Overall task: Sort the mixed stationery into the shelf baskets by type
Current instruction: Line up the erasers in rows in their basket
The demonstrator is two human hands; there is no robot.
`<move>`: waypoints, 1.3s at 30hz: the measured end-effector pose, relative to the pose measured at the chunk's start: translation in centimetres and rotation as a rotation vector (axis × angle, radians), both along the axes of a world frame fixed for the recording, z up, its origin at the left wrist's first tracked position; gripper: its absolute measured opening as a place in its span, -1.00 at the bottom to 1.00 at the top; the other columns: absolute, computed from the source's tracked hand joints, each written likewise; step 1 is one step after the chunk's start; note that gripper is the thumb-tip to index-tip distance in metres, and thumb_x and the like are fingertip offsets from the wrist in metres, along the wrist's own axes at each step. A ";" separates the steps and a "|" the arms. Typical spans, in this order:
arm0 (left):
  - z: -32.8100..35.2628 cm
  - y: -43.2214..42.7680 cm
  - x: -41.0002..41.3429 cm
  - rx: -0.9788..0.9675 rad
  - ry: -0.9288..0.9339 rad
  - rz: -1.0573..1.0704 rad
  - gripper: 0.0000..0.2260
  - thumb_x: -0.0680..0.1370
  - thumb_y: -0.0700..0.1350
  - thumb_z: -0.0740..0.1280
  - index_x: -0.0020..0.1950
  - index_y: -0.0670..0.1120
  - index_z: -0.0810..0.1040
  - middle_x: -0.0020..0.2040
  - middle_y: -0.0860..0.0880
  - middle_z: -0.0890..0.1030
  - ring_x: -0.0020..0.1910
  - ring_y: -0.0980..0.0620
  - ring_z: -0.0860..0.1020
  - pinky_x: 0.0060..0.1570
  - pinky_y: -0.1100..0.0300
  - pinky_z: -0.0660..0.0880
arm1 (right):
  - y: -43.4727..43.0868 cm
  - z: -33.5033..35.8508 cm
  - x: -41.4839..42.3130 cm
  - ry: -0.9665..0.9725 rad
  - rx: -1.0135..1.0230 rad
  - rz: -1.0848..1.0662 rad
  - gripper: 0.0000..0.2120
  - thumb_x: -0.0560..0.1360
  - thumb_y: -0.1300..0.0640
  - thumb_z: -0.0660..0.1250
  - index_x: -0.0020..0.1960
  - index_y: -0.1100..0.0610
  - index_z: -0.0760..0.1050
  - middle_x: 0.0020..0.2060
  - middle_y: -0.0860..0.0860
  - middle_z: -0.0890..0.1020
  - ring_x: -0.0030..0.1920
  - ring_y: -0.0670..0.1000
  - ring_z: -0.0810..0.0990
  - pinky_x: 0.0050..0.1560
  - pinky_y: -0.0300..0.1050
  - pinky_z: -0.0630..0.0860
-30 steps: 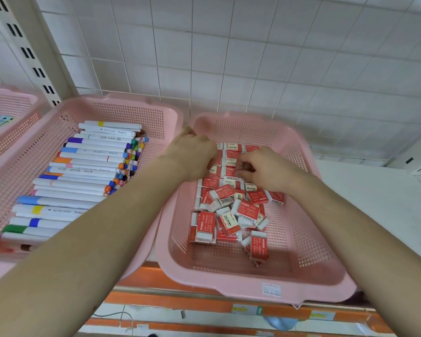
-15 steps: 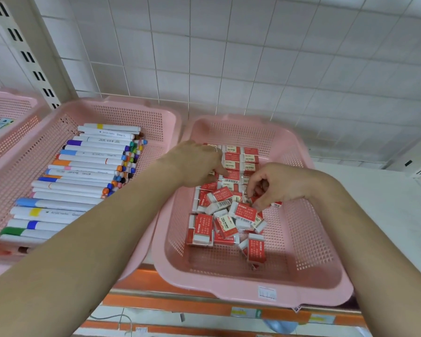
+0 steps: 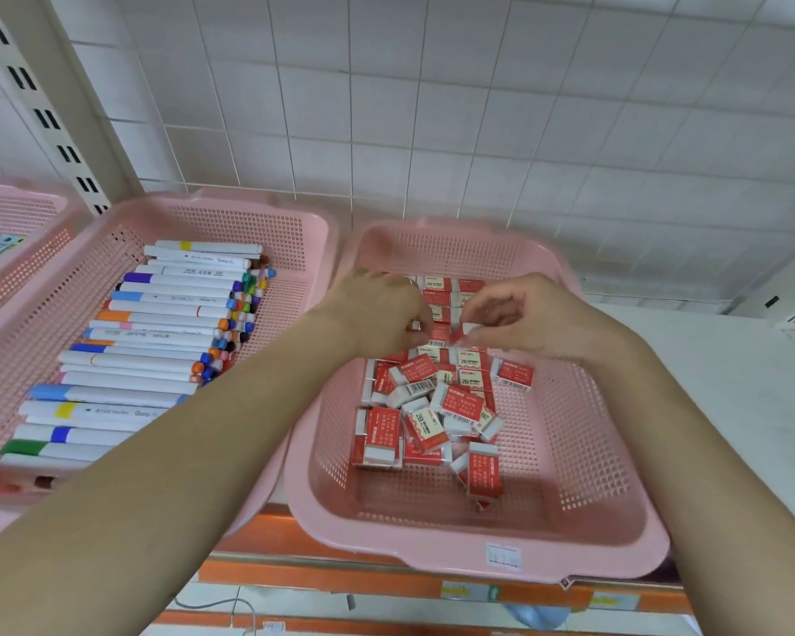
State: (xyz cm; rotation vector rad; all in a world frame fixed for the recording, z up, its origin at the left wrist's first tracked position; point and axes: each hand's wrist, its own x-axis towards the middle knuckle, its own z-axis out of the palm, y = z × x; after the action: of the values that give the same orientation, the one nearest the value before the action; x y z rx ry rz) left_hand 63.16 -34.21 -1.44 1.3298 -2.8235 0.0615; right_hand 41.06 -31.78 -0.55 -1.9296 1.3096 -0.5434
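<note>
A pink mesh basket [image 3: 611, 507] on the shelf holds several red-and-white erasers [image 3: 460, 401], some stacked neatly at the back, the rest in a loose heap. Both hands are over the basket's far half. My left hand [image 3: 377, 309] pinches an eraser [image 3: 439, 335] with curled fingers. My right hand [image 3: 528, 319] faces it with its fingers curled, and its fingertips pinch the same small eraser from the right. To the left, a second pink basket [image 3: 304, 231] holds several white markers [image 3: 157, 342] with coloured caps, laid in rows.
A third pink basket [image 3: 15, 208] shows at the far left, past a slotted shelf upright [image 3: 47, 117]. White tiled wall stands behind. The white shelf surface [image 3: 730, 383] runs to the right. An orange shelf edge [image 3: 340, 576] with price labels lies below.
Both hands have come together over the middle of the eraser basket; the right hand lifted off the heap and now meets the left hand at one eraser.
</note>
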 end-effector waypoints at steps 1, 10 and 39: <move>-0.1 -0.1 0.1 0.016 0.015 0.005 -0.78 0.58 0.19 0.28 0.18 0.25 0.61 0.13 0.13 0.60 0.14 0.03 0.56 0.07 0.10 0.40 | 0.1 0.0 0.0 0.022 -0.011 0.010 -0.81 0.38 0.18 0.57 -0.06 0.00 0.67 -0.16 -0.21 0.69 -0.15 -0.14 0.67 -0.07 -0.21 0.62; -0.4 -0.2 0.3 0.023 0.063 0.031 -0.81 0.55 0.11 0.37 0.14 0.27 0.64 0.16 0.19 0.59 0.14 0.05 0.55 -0.05 0.18 0.29 | -0.1 -0.6 0.4 0.390 0.080 0.056 -0.76 0.28 0.00 0.63 -0.13 -0.05 0.63 -0.18 -0.19 0.64 -0.13 -0.17 0.60 -0.09 -0.19 0.55; 0.8 0.5 0.6 0.399 0.066 -0.024 -0.78 0.47 0.21 0.42 0.07 0.19 0.64 -0.12 0.29 0.59 -0.11 0.32 0.52 -0.07 0.21 0.45 | 1.3 0.3 1.4 1.051 0.069 0.061 -0.71 0.37 0.04 0.53 -0.20 -0.05 0.38 -0.24 -0.16 0.52 -0.21 -0.08 0.52 -0.30 -0.16 0.41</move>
State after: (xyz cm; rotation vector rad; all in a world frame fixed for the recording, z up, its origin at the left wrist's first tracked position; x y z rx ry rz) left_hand 63.81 -33.66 -0.60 1.3238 -2.8932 -0.5623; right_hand 42.43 -30.44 -0.23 -2.2502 1.8075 0.6571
